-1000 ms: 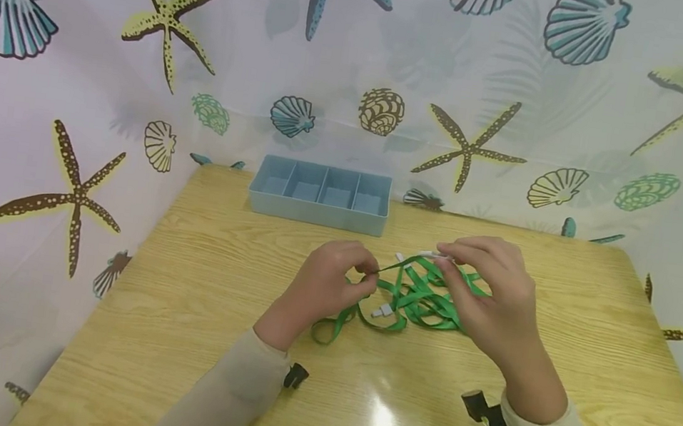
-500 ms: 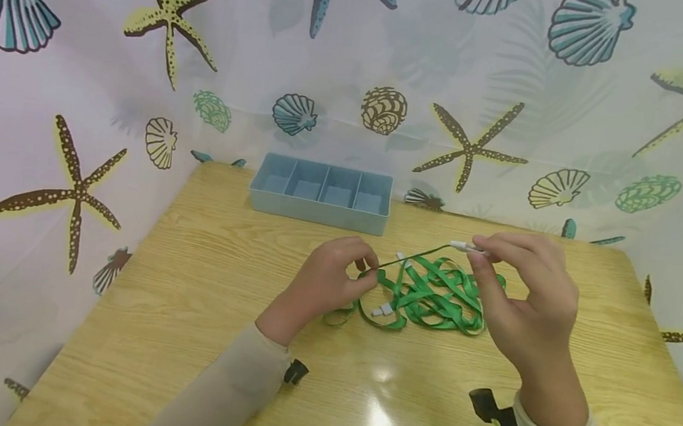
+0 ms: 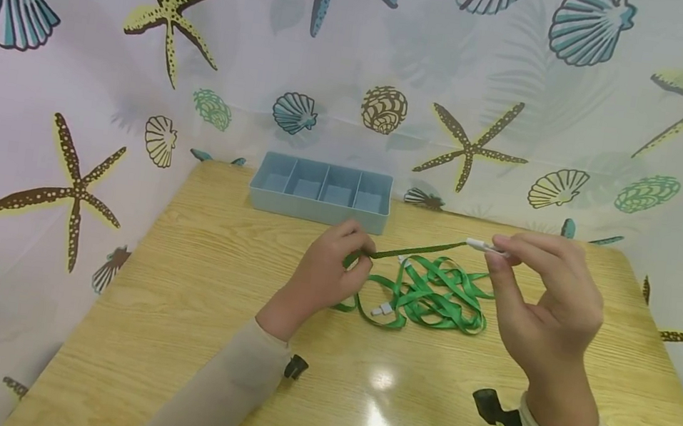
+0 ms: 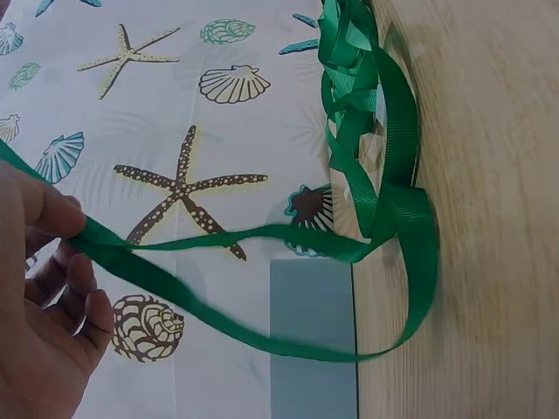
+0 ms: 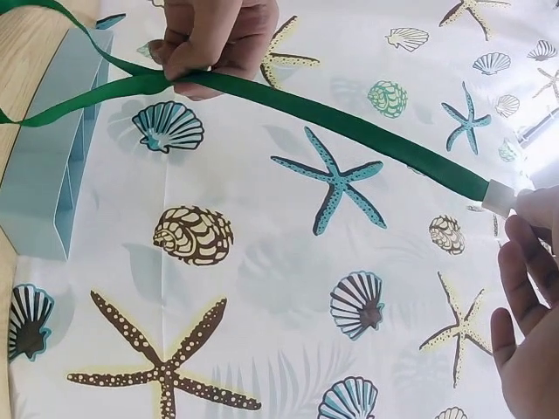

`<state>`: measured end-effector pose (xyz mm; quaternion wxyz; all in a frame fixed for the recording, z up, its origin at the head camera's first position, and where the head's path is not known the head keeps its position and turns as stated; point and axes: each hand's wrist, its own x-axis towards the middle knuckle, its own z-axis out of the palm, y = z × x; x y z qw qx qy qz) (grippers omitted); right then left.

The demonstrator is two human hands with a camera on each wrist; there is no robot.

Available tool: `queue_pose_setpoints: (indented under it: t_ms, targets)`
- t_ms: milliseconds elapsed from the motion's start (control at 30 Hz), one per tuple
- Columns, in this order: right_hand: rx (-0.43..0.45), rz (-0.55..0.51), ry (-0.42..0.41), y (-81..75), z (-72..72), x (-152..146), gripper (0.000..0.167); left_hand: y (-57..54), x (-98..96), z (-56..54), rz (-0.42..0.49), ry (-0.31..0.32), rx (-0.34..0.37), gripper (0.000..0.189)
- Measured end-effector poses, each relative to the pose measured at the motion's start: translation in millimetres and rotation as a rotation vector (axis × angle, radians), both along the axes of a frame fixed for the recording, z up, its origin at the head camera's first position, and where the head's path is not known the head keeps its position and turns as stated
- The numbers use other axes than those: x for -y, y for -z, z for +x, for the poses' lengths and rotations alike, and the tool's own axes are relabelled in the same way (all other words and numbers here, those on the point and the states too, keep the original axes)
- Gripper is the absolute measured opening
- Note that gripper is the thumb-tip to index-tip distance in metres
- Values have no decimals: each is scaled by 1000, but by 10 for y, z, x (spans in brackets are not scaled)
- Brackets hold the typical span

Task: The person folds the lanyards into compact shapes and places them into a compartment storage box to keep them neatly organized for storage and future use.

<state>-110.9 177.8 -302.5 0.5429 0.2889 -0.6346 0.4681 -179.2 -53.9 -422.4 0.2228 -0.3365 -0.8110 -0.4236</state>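
Between my hands a green lanyard (image 3: 417,250) is stretched in the air, its two strap sides lying together. My left hand (image 3: 328,262) pinches the strap between thumb and fingers. My right hand (image 3: 552,305) holds the white plastic clip (image 3: 476,244) at the lanyard's end with thumb and fingertips. In the right wrist view the white end piece (image 5: 500,197) shows at those fingertips. Past my left hand the strap splits into a loose loop (image 4: 410,271), hanging down in the left wrist view. Other green lanyards (image 3: 440,301) lie tangled on the table under the stretched strap.
Two white clips show in the tangle, one a white clip (image 3: 383,309) at its near left side. A pale blue box (image 3: 316,210) with several compartments stands at the table's back. Behind the wooden table (image 3: 193,258) hangs a shell-patterned cloth (image 3: 363,50).
My right hand has moved right with the white clip, drawing the strap out longer. My left hand has lifted slightly away from me, raising its part of the strap.
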Motion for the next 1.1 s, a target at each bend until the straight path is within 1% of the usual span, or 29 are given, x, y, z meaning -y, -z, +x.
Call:
queue_pose_setpoints:
  t_ms: [167,267,333,400,500,667,733,767,833,933,1100]
  targets:
    - [-4,-27,-25,-16,5,3,36,-21,15,1,43,8,24,23]
    - [5,-33,-28,-22,4,-7,35,-38,14,6,50,5,38,24]
    - [11,-36,-24,-27,4,-21,36,-41,13,4,52,11,60,25]
    - [14,-45,-20,-35,1,-34,35,-45,11,4,58,31,93,25]
    - [18,-68,-24,-51,-7,-46,32,-53,11,8,70,74,164,27]
    - [10,-113,-34,-67,-28,-59,30,-62,23,31,118,177,376,34]
    - [2,-125,-13,-74,-42,-67,31,-64,31,41,143,221,454,34]
    - [2,-131,0,-80,-50,-68,31,-64,35,43,150,243,481,32]
    - [-1,-141,30,-86,-71,-83,30,-58,42,45,143,271,504,29]
    - [1,-164,70,-78,-104,-124,29,-44,43,44,124,315,514,24]
    - [-7,-225,81,-37,-175,-210,24,-12,40,46,132,377,526,29]
